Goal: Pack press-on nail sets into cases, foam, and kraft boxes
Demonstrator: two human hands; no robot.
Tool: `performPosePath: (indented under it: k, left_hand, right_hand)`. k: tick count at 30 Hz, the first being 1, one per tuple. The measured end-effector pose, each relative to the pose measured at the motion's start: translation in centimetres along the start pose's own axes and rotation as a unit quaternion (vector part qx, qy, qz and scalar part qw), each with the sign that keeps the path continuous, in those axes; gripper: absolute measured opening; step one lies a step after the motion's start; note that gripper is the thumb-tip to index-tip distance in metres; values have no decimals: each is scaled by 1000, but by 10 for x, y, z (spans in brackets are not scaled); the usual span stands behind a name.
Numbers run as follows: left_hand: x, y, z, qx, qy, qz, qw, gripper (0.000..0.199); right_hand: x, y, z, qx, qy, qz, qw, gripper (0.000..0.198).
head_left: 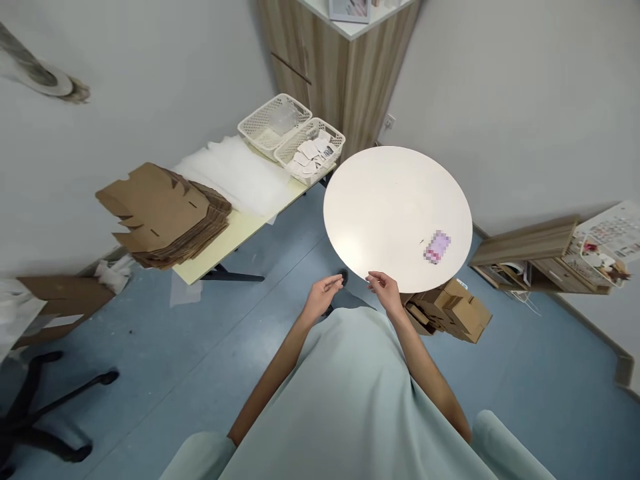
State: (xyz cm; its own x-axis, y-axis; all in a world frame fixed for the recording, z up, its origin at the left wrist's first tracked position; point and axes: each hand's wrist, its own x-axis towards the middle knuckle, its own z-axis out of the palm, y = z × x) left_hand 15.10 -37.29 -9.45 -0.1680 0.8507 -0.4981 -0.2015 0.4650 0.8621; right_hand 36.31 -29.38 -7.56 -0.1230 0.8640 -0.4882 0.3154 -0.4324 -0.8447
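Note:
My left hand (pixel 323 297) is held in the air over the floor, just off the near left edge of the round white table (pixel 395 200). Its fingers stretch forward, loosely curved, and nothing shows in them. At the table's near edge is my right hand (pixel 385 291), fingers lightly bent and apart, also holding nothing visible. Whether it touches the rim, I cannot tell. On the tabletop, to the right of that hand, lies a blurred pink and purple rectangular item (pixel 437 247). A tiny dark object (pixel 421 241) is beside it.
Left, a pale yellow table (pixel 240 230) bears stacked flat cardboard boxes (pixel 160 207), white foam sheets (pixel 240 173) and two white baskets (pixel 275 123), one holding small cards. Cardboard boxes (pixel 457 310) stand beneath the round table. A wooden shelf (pixel 530 253) is right; a chair base (pixel 45 413) lower left.

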Motion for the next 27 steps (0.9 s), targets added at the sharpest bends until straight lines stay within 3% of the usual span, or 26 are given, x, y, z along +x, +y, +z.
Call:
performPosePath:
  k: [6,12,16,21,27]
  left_hand:
    - [35,28,-56,17,51,7,999,51]
    - [86,89,-123,99,94,35,990,51]
    - [130,126,-156,133,125,32,983,54]
    - [191,157,-172,156,120,20,980,53]
    - [268,179,-177,210,63,39,975,44]
  right_hand:
    - [52,-36,53,4,-39,-13,999,42]
    - [113,-68,110,43,-66,-7,997,45]
    - [146,-90,136,43,-88,-3,995,42]
    - [170,-110,143,23,-76,1,997,38]
    - [175,-130,135,24,-11,39,999,39]
